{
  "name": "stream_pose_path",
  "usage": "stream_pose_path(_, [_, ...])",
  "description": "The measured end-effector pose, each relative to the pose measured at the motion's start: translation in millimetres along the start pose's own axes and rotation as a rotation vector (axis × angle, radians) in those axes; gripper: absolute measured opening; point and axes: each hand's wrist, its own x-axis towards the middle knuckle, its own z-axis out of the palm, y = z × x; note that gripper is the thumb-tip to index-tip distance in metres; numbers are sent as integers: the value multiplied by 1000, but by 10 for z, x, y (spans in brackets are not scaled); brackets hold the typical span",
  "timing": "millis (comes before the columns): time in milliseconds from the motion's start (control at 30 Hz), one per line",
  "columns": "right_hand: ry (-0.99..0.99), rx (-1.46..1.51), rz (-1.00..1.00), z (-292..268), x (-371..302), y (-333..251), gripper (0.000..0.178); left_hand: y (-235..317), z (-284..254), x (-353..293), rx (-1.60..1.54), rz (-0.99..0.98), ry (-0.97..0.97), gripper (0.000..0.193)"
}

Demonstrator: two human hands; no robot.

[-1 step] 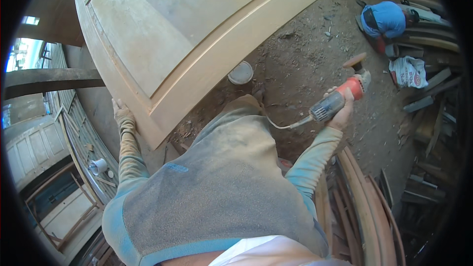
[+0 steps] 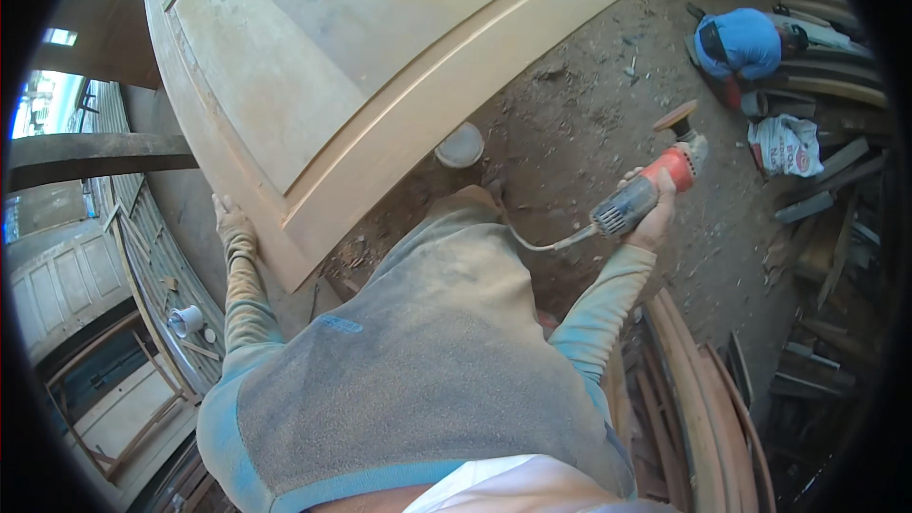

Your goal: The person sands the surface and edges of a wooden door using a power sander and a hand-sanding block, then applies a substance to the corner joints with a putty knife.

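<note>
A large wooden panelled door, dusty and pale brown, slants across the upper left. My left hand grips its near left edge, close to the lower corner. In my right hand is an angle grinder with a red and dark grey body, held around its middle. Its round brown sanding disc faces up toward the far side, apart from the door. A pale power cord curves from the grinder's rear to beside my legs.
A whitish round bucket stands on the debris-strewn ground beyond my legs. At far right another person in a blue shirt bends near a white sack and timber offcuts. Long planks lie at lower right. A thick beam juts in at left.
My right hand and the grinder have shifted slightly left, and the disc has tilted a little. My left hand stays on the door's edge.
</note>
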Motion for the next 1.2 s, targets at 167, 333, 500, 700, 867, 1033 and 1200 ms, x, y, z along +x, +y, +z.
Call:
stream_pose_path(167, [-56, -208, -87, 312, 687, -337, 45, -465, 144, 402, 257, -47, 47, 62])
stream_pose_path(333, [-146, -336, -142, 501, 1302, -624, 46, 1042, 503, -262, 415, 270, 303, 63])
stream_pose_path(500, [-249, -429, -70, 521, 1926, -815, 45, 2870, 1024, -1783, 234, 512, 81, 79])
stream_pose_path(700, [-426, -456, -36, 549, 2770, -1288, 43, 3722, 1419, -2650, 321, 306, -45, 86])
stream_pose_path(867, [-541, -494, 31, 465, 3435, -1887, 44, 3745, 1605, -2626, 400, 109, -12, 82])
stream_pose_path(1033, [-590, -491, -24, 553, 3918, -2346, 46, 4040, 1724, -2833, 423, -34, -18, 83])
stream_pose_path(1200, [-650, -541, -4, 726, 4695, -2483, 41, 4279, 1996, -2924, 262, -35, 203, 79])
